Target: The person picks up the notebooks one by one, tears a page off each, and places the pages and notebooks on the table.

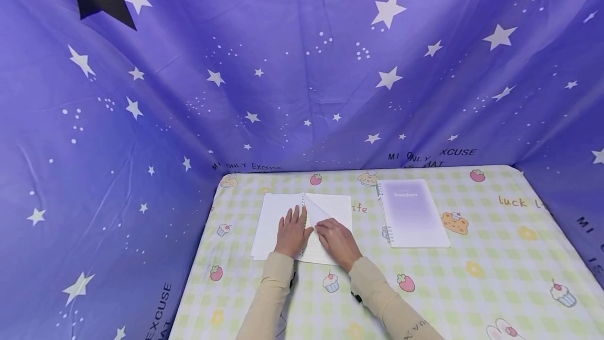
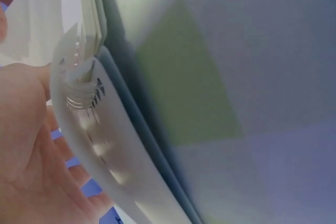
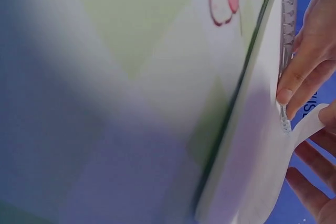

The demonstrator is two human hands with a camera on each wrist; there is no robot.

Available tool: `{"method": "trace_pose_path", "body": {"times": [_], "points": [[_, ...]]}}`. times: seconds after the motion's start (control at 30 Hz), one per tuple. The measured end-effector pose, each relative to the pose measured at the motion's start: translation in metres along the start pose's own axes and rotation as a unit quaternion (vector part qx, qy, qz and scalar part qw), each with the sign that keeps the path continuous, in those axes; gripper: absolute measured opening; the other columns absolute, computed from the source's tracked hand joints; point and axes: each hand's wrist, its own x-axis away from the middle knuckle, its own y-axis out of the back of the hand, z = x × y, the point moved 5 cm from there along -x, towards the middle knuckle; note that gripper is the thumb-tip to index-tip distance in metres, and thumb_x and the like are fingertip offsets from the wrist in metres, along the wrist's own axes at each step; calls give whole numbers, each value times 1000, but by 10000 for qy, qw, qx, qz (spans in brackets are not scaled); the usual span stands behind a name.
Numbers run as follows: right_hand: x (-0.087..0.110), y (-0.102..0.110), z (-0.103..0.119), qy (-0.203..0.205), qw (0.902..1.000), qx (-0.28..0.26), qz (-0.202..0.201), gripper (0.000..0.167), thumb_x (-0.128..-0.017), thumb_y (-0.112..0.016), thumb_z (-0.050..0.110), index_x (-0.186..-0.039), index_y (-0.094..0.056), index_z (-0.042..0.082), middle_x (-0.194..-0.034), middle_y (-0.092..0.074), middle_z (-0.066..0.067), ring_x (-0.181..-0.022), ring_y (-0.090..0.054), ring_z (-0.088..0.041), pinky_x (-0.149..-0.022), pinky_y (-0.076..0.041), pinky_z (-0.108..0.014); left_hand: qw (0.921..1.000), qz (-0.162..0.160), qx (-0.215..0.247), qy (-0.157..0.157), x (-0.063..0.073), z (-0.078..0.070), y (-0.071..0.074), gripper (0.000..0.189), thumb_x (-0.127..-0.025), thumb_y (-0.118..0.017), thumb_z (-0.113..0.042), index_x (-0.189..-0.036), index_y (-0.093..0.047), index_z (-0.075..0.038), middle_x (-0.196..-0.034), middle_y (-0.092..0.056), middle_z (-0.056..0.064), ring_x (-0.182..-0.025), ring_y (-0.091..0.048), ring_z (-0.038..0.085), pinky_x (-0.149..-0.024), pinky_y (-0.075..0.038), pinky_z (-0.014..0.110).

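We see a purple drape rising behind the tabletop and along both its sides. The tabletop is checked in pale green and white. Cream sleeves show over its near part. The open notebook lies flat near the middle of it. To its right, apart from it, we find the closed notebook, shaded lilac to white, marked "freedom", with its binding on the left.

Of the two hands, the left hand rests on the open notebook's left side, close to the binding, its fingers straight, a little spread and grasping nothing. The right hand is over the right side, thumb and fingers closed in a pinch on a page; we see that page raised at a slant, and curling up towards the fingers in the right wrist view. The smallest things we name are the notebook's clear rings.
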Motion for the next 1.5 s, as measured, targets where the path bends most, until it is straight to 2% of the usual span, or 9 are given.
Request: {"method": "trace_pose_path", "body": {"times": [0.2, 0.4, 0.63, 0.83, 0.93, 1.17, 1.3, 1.5], "points": [[2, -1, 0, -107, 9999, -78, 92, 22, -88, -73, 11, -109, -76, 3, -110, -73, -4, -109, -64, -18, -99, -51, -34, 10000, 59, -25, 19, 0, 0, -5, 62, -100, -56, -35, -152, -38, -8, -156, -38, 17, -144, -34, 37, -114, -33, 57], [2, 0, 1, 91, 9998, -125, -112, 20, -86, -74, 10, -105, -77, 5, -107, -73, -3, -106, -65, -18, -97, -52, -34, 9998, 58, -200, 62, -3, 0, -6, 60, -99, -56, -34, -151, -40, -7, -157, -38, 15, -144, -35, 36, -114, -33, 55], [2, 10, -1, -73, 9987, -427, -274, 20, -86, -75, 8, -105, -77, 5, -107, -74, -2, -106, -65, -18, -96, -53, -36, 10000, 31, -31, 65, -4, 1, -3, 60, -99, -56, -36, -149, -42, -5, -156, -39, 17, -144, -35, 37, -114, -32, 57], [4, 13, 9, 299, 9982, -404, -318, 18, -85, -76, 10, -102, -78, 7, -105, -74, -1, -106, -66, -18, -96, -53, -35, 9992, 55, -298, 255, -5, 8, -11, 55, -97, -53, -26, -144, -48, 2, -155, -40, 16, -146, -30, 34, -118, -28, 54], [6, 13, 13, 333, 9979, -425, -361, 18, -85, -76, 10, -102, -78, 7, -104, -74, 0, -105, -66, -17, -95, -53, -34, 9991, -20, -345, 243, -6, 8, -10, 53, -95, -52, -22, -143, -50, 2, -152, -44, 15, -145, -33, 33, -117, -30, 54], [10, 17, 17, 343, 9977, -442, -389, 17, -86, -74, 10, -102, -78, 8, -104, -74, 1, -104, -66, -16, -95, -53, -35, 9995, 6, -202, 253, -5, 6, -10, 51, -98, -46, -19, -146, -46, 0, -153, -43, 14, -146, -30, 34, -117, -28, 55], [12, 20, 18, 314, 9973, -477, -471, 15, -85, -74, 9, -99, -79, 8, -102, -75, 1, -102, -67, -16, -94, -54, -34, 9998, -108, -103, 152, -4, 6, -13, 54, -96, -49, -18, -146, -45, 1, -154, -42, 15, -146, -31, 36, -117, -29, 56], [13, 24, 27, 490, 9961, -511, -519, 13, -85, -74, 11, -97, -79, 11, -100, -76, 2, -102, -67, -14, -94, -54, -32, 9997, -259, 36, -4, -2, 9, -15, 64, -96, -53, -26, -151, -35, 2, -156, -36, 19, -145, -31, 38, -117, -27, 58]]}}
